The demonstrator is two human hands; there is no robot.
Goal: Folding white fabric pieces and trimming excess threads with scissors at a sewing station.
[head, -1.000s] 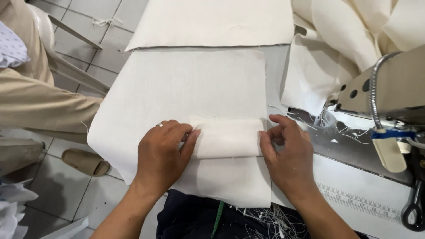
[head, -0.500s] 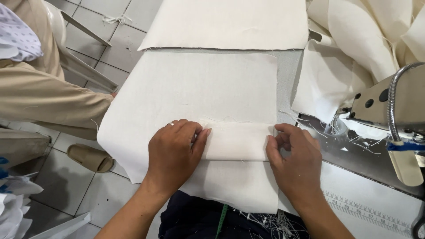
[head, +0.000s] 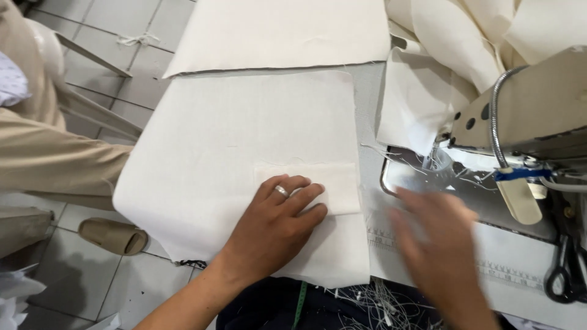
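Blurred right hand (head: 437,244); left hand (head: 275,223) presses cloth (head: 232,140).

- View: one only, worn on the person's head; no second view shares the scene.
- Direction: steeply downward and a little forward, over the sewing table (head: 367,104).
- Nearness: close; the left hand (head: 275,229) and right hand (head: 437,244) fill the lower middle, forearms cut by the bottom edge.
- Right edge: sewing machine (head: 532,104), partly cropped.
- Left edge: tiled floor (head: 92,287) beside the table and a seated person's trouser leg (head: 55,162).
- Sharpness: right hand blurred.
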